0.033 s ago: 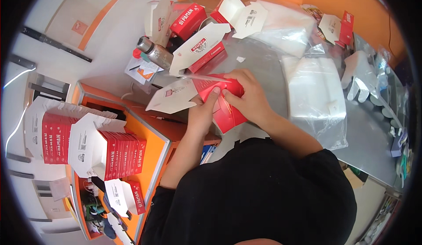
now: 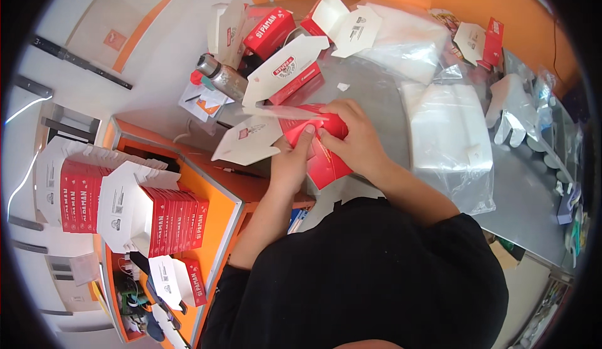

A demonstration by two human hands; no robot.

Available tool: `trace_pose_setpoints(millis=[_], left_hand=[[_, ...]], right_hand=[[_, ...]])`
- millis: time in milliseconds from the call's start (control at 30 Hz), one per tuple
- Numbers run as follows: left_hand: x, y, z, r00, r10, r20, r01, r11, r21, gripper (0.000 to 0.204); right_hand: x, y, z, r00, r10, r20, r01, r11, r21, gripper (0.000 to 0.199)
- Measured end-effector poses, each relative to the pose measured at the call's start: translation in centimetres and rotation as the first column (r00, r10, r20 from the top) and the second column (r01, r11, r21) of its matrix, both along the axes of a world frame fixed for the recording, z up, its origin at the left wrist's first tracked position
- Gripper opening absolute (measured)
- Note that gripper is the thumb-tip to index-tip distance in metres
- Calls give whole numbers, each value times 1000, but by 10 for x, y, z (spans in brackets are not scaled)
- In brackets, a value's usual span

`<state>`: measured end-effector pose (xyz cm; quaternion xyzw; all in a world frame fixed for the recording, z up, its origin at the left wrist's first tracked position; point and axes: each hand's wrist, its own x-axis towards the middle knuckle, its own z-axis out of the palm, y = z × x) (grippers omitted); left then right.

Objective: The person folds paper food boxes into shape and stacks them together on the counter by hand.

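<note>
One red carton (image 2: 327,168) has shifted slightly, its white flap (image 2: 248,139) a little lower and further right. It is by the near edge of the grey table (image 2: 384,101), the left hand (image 2: 291,161) gripping it (fingers apparently beneath, hidden), the right hand (image 2: 359,137) clasping its opposite side. Leftward stand two rows of nested cartons (image 2: 179,220); farther off, one metal bottle (image 2: 231,84), two clear plastic packs (image 2: 442,120).

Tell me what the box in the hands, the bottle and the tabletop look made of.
Box: likely coated card, red with a slight sheen; folds and flat panels suggest it.
Bottle: apparently metal, mottled, with a silvery gleam near the neck.
Tabletop: probably sheet metal, smooth grey with soft reflections; laminate possible.
</note>
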<state>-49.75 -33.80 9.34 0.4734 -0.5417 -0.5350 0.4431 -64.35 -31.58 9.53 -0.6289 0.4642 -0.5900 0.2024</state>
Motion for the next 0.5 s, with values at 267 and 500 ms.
trace_pose_setpoints(millis=[267, 500], left_hand=[[-23, 19, 13, 995, -12, 102, 37, 969, -243, 30], [-23, 9, 3, 918, -49, 393, 128, 976, -177, 26]], right_hand=[[-8, 5, -7, 996, -54, 78, 57, 997, -43, 26], [-14, 6, -12, 996, -36, 81, 40, 998, -55, 27]])
